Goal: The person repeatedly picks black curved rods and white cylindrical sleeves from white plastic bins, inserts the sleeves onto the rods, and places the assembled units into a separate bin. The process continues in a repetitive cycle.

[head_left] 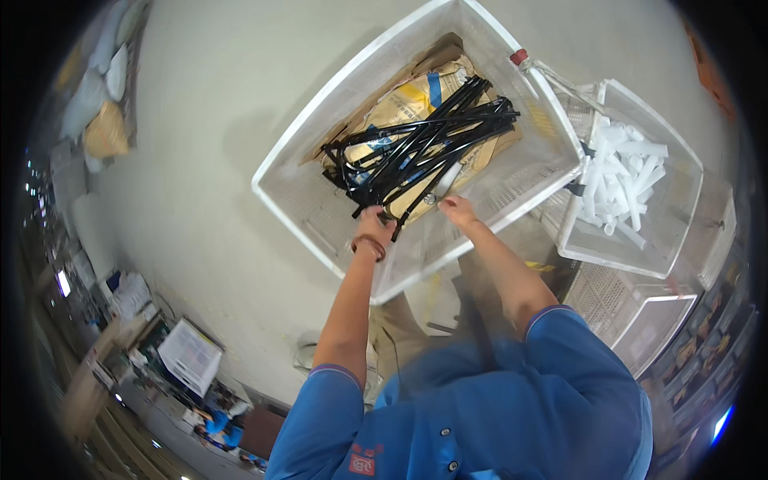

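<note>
A large white plastic crate (300,132) stands in front of me. Thin black tubes (432,132), some with bent ends, lie in a crossed heap inside it. Beneath them are a tan printed sack (400,102) and brown cardboard. My left hand (374,226), with a brown bracelet at the wrist, has its fingers curled round the near end of a black tube. Over the crate's near right part, my right hand (458,211) is closed in a pinch; what lies between its fingers is too small to tell. A short white tube (449,178) lies just beyond it.
To the right, a smaller white crate (690,192) holds many short white tubes (620,172), with cord at the crates' adjoining corners. Another pale crate (660,320) sits below it. Filled sacks (104,132) line the far left; a board with papers (190,356) lies lower left.
</note>
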`<state>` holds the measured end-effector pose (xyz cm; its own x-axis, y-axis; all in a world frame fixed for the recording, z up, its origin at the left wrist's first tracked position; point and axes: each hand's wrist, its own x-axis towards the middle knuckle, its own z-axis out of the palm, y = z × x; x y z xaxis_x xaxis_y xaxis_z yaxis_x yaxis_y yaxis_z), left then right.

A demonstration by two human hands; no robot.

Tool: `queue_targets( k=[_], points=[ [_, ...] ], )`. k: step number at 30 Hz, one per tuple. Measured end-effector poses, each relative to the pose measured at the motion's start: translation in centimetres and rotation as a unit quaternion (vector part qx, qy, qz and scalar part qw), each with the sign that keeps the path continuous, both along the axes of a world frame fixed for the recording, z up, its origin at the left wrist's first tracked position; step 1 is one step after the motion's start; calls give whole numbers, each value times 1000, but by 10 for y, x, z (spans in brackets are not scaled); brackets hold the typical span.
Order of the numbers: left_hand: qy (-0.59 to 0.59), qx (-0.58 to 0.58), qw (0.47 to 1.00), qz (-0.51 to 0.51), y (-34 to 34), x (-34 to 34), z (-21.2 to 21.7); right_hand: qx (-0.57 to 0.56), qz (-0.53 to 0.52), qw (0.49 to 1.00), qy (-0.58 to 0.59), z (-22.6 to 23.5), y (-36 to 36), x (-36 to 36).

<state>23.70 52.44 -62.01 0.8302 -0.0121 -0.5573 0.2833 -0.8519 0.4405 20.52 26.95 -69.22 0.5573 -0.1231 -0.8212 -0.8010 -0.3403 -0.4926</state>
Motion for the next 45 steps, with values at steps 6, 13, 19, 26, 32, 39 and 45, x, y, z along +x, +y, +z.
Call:
queue_targets(
  k=[6,13,19,26,32,39,45],
  points=[
    [-60,42,978,-197,19,175,-168,-33,-203,970,133,-211,43,-9],
    [41,30,958,-283,36,235,-321,42,-380,916,122,-329,94,-19],
    [287,49,917,-271,18,266,-389,183,-465,866,20,-337,102,1],
    [366,-20,881,-299,22,205,-389,248,-489,836,-15,-315,144,18],
    [399,-60,881,-246,27,184,-405,203,-526,825,-32,-323,167,40],
    [447,-188,870,-91,53,161,-377,338,-496,799,-30,-322,140,32],
    [479,-274,829,-91,42,146,-276,390,-530,753,-17,-232,132,21]
  ],
)
